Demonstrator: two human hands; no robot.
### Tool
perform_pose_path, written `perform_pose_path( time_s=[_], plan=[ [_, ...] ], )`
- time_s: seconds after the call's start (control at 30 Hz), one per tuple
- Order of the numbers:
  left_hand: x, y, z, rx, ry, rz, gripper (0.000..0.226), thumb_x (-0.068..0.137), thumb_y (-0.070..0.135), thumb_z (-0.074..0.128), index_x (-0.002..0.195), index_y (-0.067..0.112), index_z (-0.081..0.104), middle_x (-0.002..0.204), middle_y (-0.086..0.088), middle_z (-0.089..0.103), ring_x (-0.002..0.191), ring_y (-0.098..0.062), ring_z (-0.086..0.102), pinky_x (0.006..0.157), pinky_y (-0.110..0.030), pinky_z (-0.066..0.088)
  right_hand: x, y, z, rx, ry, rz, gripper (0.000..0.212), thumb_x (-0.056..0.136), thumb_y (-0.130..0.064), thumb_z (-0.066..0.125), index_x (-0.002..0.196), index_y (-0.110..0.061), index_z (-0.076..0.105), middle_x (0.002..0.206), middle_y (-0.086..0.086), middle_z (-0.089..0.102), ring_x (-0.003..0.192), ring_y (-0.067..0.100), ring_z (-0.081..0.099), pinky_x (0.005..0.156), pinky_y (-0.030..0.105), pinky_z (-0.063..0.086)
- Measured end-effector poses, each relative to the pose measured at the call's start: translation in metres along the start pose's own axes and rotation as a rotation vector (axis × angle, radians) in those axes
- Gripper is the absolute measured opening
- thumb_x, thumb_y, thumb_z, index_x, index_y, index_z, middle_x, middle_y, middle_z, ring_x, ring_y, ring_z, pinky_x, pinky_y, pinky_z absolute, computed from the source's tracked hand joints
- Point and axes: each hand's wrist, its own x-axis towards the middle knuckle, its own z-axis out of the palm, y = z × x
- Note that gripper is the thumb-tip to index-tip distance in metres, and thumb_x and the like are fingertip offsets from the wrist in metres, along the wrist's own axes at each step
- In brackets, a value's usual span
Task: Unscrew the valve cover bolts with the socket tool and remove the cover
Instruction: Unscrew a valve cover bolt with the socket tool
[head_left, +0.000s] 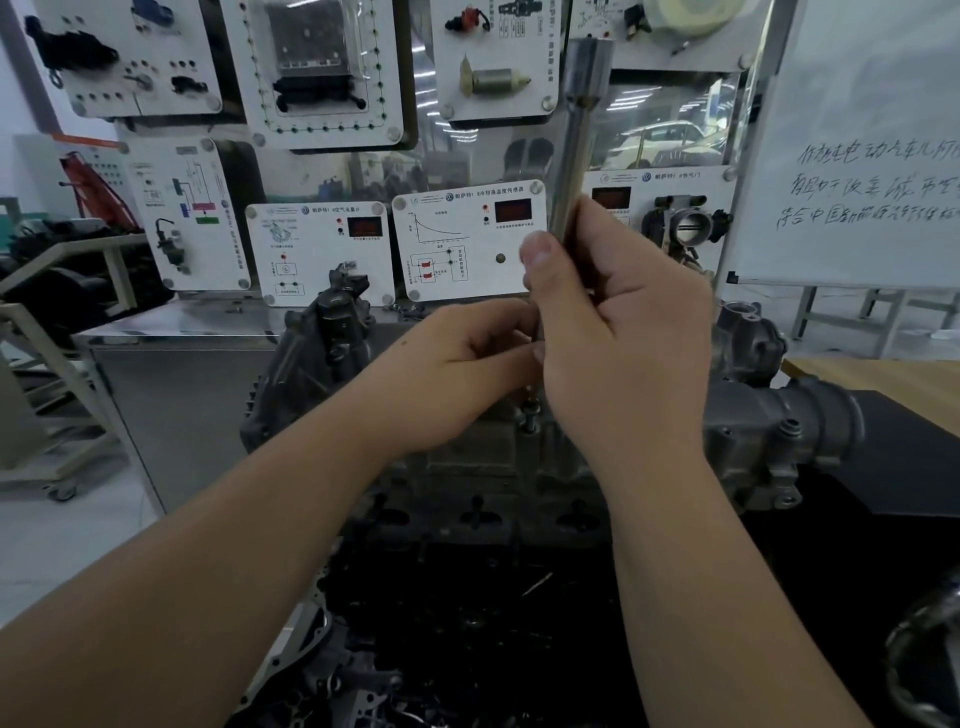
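Note:
My right hand grips the shaft of a long steel socket tool that stands nearly upright, its wide socket end at the top. My left hand is curled against the tool's lower end, fingertips pinching there; what they hold is hidden behind my right hand. Directly below, a small bolt stands up from the dark grey engine's valve cover. The tool's lower tip is hidden by both hands.
The engine block fills the bench in front of me, with a round housing at right. Behind it stands a board of white sensor training panels. A whiteboard is at right, carts at left.

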Motion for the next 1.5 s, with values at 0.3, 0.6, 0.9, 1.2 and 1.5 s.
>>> perform_pose_path(
  time_s=[0.3,0.6,0.9,1.2,1.5],
  plan=[
    [0.0024,0.0003,0.0046,0.049,0.057,0.002,0.045,0.081,0.031,0.067,0.11,-0.004,0.064,0.102,-0.025,0.07,0.093,-0.046,0.067,0.083,-0.061,0.054,0.0015,0.0038,0.0002,0.088,-0.025,0.032,0.031,0.1,-0.022,0.062,0.13,-0.016,0.065,0.09,-0.014,0.072,0.083,0.002,0.068,0.074,0.02,0.055],
    [0.0,-0.0002,0.0002,0.03,0.016,-0.003,0.034,0.093,0.036,0.059,0.113,0.01,0.071,0.102,-0.02,0.073,0.095,-0.046,0.067,0.085,-0.062,0.054,0.0022,0.0029,-0.0004,0.116,0.02,0.064,0.039,0.102,-0.017,0.049,0.138,-0.007,0.059,0.098,-0.008,0.074,0.09,0.006,0.072,0.071,0.024,0.06],
    [0.0005,0.0008,0.0022,0.018,0.024,0.003,0.039,0.091,0.032,0.061,0.114,0.001,0.067,0.103,-0.029,0.069,0.091,-0.051,0.065,0.081,-0.066,0.052,0.0007,0.0028,0.0,0.007,0.037,-0.041,0.023,0.103,-0.02,0.056,0.114,-0.012,0.073,0.081,-0.005,0.069,0.078,0.012,0.068,0.065,0.032,0.057],
    [0.0007,-0.0026,0.0021,0.025,0.037,0.015,0.04,0.09,0.034,0.062,0.115,0.002,0.066,0.107,-0.026,0.07,0.097,-0.049,0.066,0.085,-0.064,0.054,0.0035,0.0031,-0.0007,0.113,-0.039,0.015,0.025,0.1,-0.026,0.061,0.121,-0.015,0.067,0.083,-0.008,0.071,0.073,0.01,0.066,0.064,0.029,0.054],
    [-0.0006,-0.002,0.0004,0.019,0.022,0.018,0.038,0.096,0.031,0.053,0.111,-0.002,0.068,0.101,-0.022,0.071,0.095,-0.041,0.066,0.085,-0.054,0.053,0.0019,0.0042,0.0006,0.061,-0.038,0.036,0.031,0.105,-0.019,0.048,0.13,-0.01,0.064,0.094,-0.009,0.073,0.087,0.006,0.071,0.066,0.024,0.058]
  ],
)
